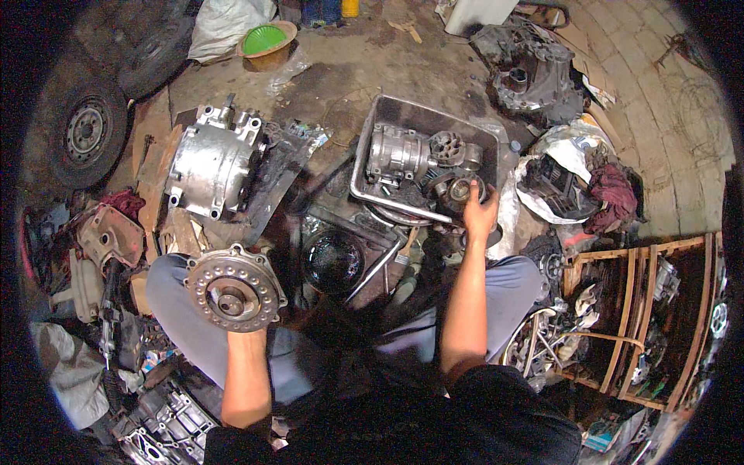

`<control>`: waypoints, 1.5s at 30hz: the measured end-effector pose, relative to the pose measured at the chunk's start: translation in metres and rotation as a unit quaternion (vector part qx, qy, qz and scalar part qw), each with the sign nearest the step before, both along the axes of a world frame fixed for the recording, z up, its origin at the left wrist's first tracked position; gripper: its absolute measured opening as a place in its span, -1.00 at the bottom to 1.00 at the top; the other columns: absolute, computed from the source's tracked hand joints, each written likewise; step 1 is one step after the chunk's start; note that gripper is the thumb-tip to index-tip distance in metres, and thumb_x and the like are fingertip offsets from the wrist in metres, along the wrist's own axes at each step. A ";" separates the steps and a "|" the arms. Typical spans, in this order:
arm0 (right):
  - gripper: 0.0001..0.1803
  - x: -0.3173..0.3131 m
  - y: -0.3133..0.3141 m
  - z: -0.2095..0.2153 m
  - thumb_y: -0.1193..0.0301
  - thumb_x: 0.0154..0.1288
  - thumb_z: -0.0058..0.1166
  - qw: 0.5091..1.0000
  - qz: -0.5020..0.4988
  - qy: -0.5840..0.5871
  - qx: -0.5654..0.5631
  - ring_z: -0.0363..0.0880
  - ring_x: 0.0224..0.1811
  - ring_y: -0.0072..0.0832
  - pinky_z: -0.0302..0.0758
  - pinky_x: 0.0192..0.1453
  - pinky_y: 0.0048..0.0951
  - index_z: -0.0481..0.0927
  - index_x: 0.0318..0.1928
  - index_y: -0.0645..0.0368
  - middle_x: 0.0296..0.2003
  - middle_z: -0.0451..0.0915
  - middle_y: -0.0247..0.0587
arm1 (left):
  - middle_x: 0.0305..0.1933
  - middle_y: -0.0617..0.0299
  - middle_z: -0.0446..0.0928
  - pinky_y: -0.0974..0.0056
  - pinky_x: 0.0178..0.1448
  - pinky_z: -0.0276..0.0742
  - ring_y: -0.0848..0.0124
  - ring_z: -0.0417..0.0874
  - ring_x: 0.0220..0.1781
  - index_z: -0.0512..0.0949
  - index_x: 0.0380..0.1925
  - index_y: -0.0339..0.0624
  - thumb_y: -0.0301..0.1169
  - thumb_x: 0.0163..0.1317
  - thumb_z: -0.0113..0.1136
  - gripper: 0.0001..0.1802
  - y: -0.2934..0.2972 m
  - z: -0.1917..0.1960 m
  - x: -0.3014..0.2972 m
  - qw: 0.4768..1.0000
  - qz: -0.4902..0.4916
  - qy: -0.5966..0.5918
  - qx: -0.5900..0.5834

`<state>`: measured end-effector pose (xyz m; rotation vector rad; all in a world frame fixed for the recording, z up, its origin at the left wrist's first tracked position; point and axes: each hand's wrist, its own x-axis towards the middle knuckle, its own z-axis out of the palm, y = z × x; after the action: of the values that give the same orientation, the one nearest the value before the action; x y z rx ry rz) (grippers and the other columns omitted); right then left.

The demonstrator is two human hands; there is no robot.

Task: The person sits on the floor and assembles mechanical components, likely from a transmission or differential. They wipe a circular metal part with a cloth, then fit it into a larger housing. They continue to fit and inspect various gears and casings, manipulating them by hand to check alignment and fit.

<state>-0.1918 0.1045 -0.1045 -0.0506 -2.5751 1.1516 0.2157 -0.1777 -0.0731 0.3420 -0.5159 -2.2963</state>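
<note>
My left hand holds up a round metal flanged cover above my left thigh. The cover has a ring of dimples, bolt lugs around its rim and a hub in the middle; it hides my fingers. Over the near right corner of a grey rectangular tub, my right hand grips a small round metal part. Inside the tub lie a silver cylindrical housing, a dark metal rotor with holes and other metal pieces.
A large silver housing stands on the floor at left, with tyres beyond it. A dark round pan sits between my legs. At right are a sack of parts, a gearbox casing and a wooden crate.
</note>
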 end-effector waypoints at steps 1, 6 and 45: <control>-0.28 -0.001 0.001 -0.001 -0.03 0.26 0.21 1.000 -0.007 0.004 0.011 0.56 0.13 -0.04 0.38 0.29 -0.20 0.51 0.15 0.37 0.04 0.59 0.20 | 0.24 0.19 0.47 0.09 0.40 0.36 0.28 0.45 0.27 0.36 0.27 -0.06 -0.09 0.51 -0.18 -0.53 0.000 0.000 0.000 1.000 0.000 0.001 0.000; -0.34 -0.005 0.007 -0.010 0.06 0.27 0.23 1.000 0.020 0.000 -0.010 0.57 0.12 -0.03 0.39 0.28 -0.23 0.51 0.14 0.38 0.02 0.61 0.18 | 0.23 0.19 0.48 0.10 0.40 0.35 0.28 0.46 0.26 0.37 0.25 -0.07 -0.09 0.50 -0.18 -0.54 0.001 -0.002 0.001 1.000 -0.001 0.010 0.002; -0.85 0.084 -0.064 0.113 0.56 0.35 -0.04 0.936 0.219 0.116 -0.250 0.60 -0.23 -0.48 0.52 -0.11 -0.48 0.60 -0.18 0.31 -0.25 0.61 -0.23 | 0.09 0.15 0.56 0.08 0.31 0.47 0.23 0.57 0.12 0.46 0.14 -0.10 -0.14 0.45 -0.04 -0.61 0.017 0.031 -0.001 0.998 0.038 -0.037 0.029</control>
<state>-0.1074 0.0401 0.0089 0.5366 -2.0786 1.8262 0.2151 -0.1610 -0.0423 0.4692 -0.4672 -2.2352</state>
